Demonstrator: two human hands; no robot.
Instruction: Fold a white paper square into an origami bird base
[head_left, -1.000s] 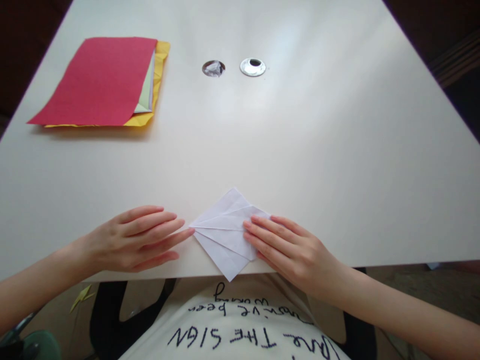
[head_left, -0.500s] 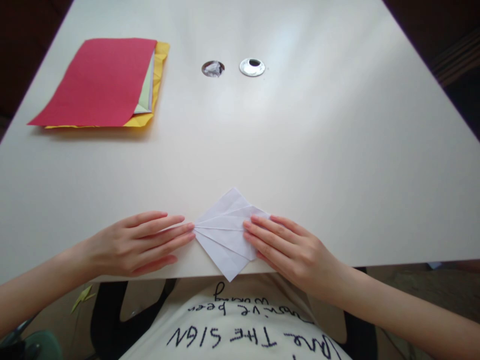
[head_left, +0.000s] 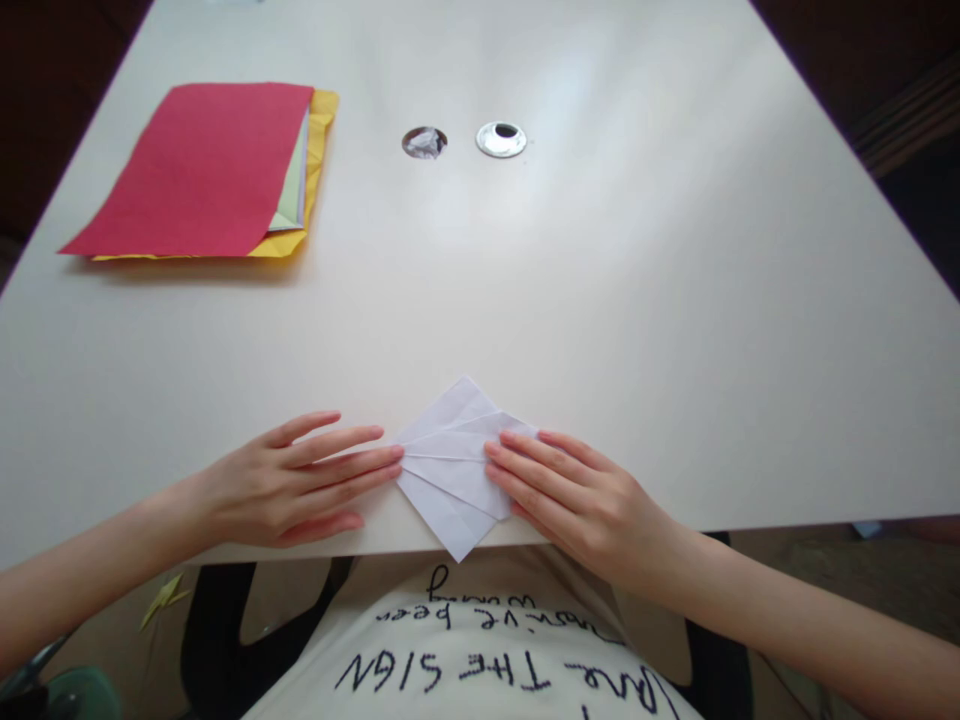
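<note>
A folded sheet of white paper (head_left: 448, 470) lies near the table's front edge, its lowest corner reaching just past that edge. Crease lines and flap edges fan out from its left corner. My left hand (head_left: 304, 485) has its fingers stretched and somewhat spread, with two fingertips touching the left corner. From the other side my right hand (head_left: 577, 495) lies flat over the right part of the paper, fingers straight and side by side, hiding that end. Neither hand grips the sheet.
On the white table (head_left: 660, 330), a stack of red paper (head_left: 202, 170) and yellow paper (head_left: 322, 130) sits at the back left. Two round holes are in the tabletop, one with a silver ring (head_left: 501, 140). Black chair arms (head_left: 217, 640) flank my body below the edge.
My left hand has slid slightly right over the paper's left corner, and its upper fingers have spread wider. My right hand stays in place on the paper.
</note>
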